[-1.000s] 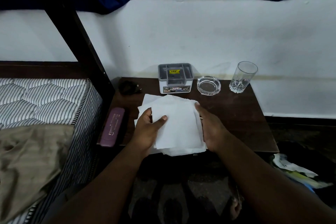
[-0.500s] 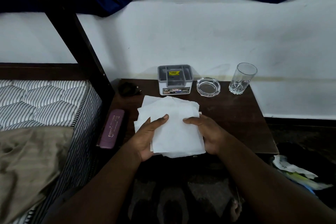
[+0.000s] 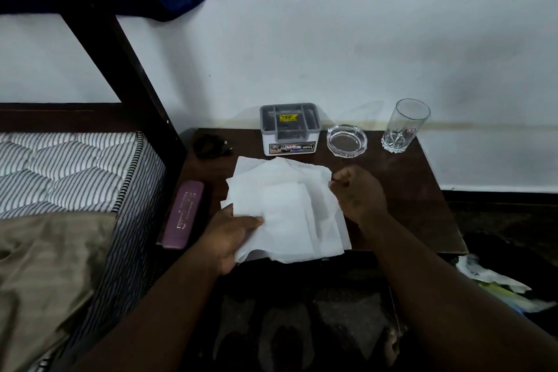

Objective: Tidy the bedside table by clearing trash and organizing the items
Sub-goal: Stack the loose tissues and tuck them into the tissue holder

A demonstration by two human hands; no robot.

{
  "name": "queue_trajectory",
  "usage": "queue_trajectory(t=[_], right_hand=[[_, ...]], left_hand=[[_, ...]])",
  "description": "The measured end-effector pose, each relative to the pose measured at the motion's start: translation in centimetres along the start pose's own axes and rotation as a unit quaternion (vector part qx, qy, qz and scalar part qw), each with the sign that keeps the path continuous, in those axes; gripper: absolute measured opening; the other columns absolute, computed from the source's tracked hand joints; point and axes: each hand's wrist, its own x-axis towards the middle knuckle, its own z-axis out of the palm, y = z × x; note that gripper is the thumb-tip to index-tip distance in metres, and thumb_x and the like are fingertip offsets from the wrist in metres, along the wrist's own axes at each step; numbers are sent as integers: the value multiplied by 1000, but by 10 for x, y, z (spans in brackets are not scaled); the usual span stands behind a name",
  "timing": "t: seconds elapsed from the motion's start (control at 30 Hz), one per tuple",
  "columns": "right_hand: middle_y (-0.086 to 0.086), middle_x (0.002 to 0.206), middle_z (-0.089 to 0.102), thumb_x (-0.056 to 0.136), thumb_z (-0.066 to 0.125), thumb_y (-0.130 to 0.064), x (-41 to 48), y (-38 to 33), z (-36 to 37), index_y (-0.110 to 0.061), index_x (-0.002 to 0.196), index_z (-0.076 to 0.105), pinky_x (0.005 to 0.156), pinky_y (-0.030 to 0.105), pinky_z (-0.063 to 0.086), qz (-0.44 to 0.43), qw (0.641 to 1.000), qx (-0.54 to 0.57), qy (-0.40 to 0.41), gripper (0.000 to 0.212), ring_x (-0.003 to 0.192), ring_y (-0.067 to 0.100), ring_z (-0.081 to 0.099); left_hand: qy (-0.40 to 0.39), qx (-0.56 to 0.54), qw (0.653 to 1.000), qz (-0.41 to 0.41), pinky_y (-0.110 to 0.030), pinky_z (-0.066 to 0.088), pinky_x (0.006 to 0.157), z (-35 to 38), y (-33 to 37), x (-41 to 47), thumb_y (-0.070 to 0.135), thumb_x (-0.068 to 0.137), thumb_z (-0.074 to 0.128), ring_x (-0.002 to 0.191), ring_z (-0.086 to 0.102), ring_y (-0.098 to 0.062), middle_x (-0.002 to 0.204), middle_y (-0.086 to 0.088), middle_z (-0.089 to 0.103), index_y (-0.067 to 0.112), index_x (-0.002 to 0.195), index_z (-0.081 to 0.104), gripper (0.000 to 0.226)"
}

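Head view: the right hand (image 3: 359, 193) has moved from the near side of the white tissues (image 3: 287, 208) up to their far corner, fingers curled on it. The left hand (image 3: 229, 235) pinches the near corner. The pile lies between both hands, likely being straightened

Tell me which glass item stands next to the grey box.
The low round ashtray; the tall tumbler stands farther right, at a corner of the table.
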Motion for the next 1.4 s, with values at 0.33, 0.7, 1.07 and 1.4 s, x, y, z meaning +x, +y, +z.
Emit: queue_trajectory(t=[0.33,0.7,1.07,1.4], right_hand=[[11,114,64,71,89,-18,4,-2,8,-11,114,62,88,35,49,-51,990,-115,-61,50,104,30,62],[0,102,72,76,74,-10,-3,-6,7,-21,97,67,87,38,55,-22,996,-82,-31,25,100,23,67],[1,104,64,82,75,-22,-12,-11,8,-21,90,69,83,39,55,-73,988,-134,8,10,102,24,62],[3,119,65,82,76,-48,0,-3,24,-25,121,66,96,41,48,-95,978,-185,-35,47,113,28,59]], left_hand=[[37,104,994,5,-38,64,69,-18,5,6,-2,90,69,80,78,-24,89,-9,80,4,112,67,22],[80,74,994,8,-55,48,109,-8,8,2,-16,89,61,107,65,-44,125,-39,64,-17,121,60,32],[86,62,994,-3,-61,42,113,-3,9,-3,-19,91,57,120,60,-52,128,-36,62,-20,123,57,32],[83,56,995,1,-62,43,112,-4,6,2,-19,90,59,122,60,-54,127,-39,62,-19,123,59,33]])
